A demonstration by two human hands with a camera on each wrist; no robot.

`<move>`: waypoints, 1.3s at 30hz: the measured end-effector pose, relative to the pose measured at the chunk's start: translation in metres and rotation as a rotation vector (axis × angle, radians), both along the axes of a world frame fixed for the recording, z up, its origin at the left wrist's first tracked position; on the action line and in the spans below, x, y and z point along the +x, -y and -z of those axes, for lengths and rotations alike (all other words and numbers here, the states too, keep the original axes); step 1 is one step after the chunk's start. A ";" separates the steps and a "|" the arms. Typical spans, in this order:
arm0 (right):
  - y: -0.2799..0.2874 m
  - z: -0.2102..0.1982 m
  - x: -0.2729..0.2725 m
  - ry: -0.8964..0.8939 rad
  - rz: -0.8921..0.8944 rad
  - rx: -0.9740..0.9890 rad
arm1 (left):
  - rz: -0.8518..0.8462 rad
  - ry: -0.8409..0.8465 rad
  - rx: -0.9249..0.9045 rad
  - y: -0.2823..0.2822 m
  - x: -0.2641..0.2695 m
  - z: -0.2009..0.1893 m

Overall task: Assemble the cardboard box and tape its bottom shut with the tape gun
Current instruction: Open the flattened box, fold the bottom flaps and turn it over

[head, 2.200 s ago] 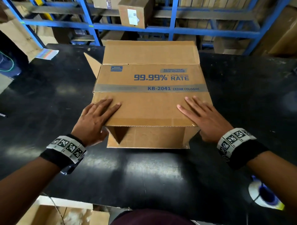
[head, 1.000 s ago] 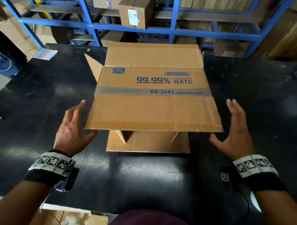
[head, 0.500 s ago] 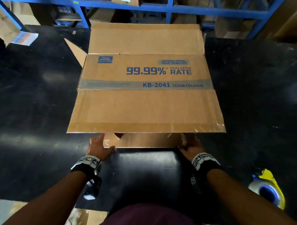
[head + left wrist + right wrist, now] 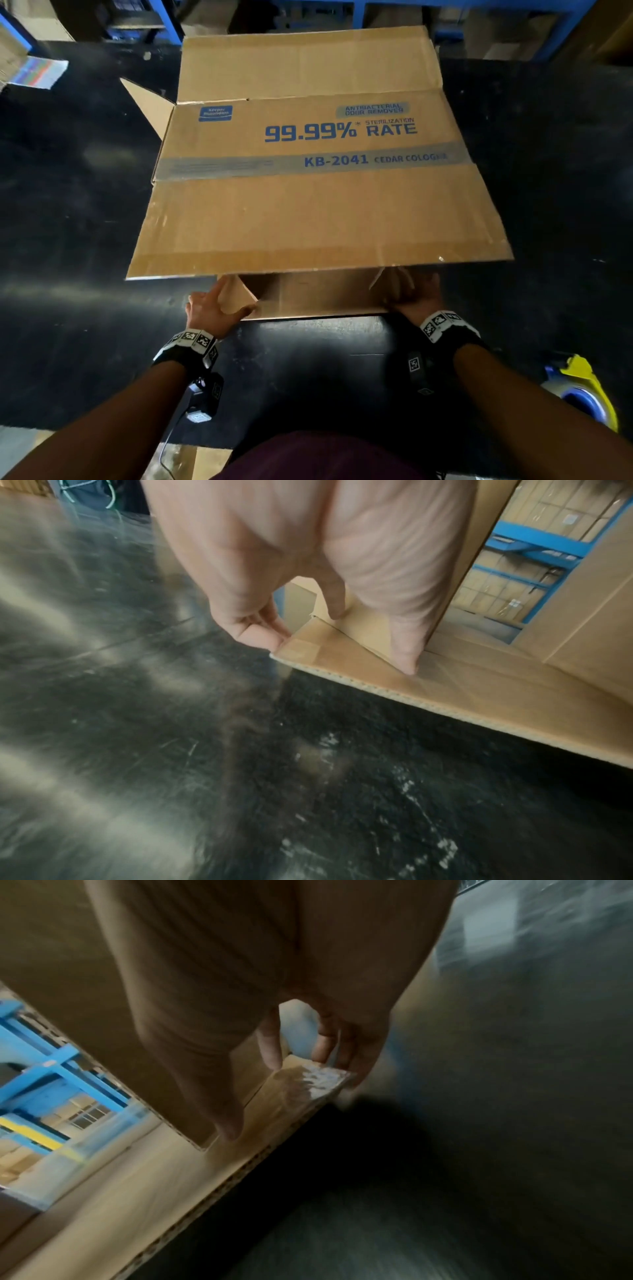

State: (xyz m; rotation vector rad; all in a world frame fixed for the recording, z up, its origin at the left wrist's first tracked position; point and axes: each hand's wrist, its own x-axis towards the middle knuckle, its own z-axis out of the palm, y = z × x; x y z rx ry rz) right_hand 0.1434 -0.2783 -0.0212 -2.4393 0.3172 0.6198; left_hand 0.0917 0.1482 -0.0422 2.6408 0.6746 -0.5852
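The cardboard box lies on its side on the black table, its open end facing me. Its upper long flap juts out toward me and hides most of both hands. Under that flap my left hand holds the near-left corner of the lower flap, thumb on top and fingers curled at the corner. My right hand grips the near-right corner the same way. The blue and yellow tape gun lies on the table to the right of my right forearm, untouched.
Blue shelving with cartons runs behind the table. A coloured paper lies at the back left. A small side flap sticks out at the box's far left. An open carton sits below the table's near edge.
Both hands left the top of the upper flap, swung out to the sides, then went under it to the lower flap's corners. The upper flap rose. My view moved closer over the box.
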 end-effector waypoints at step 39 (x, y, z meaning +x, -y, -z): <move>0.061 -0.130 -0.010 0.428 0.274 0.656 | -0.342 0.543 -0.883 0.021 0.032 -0.139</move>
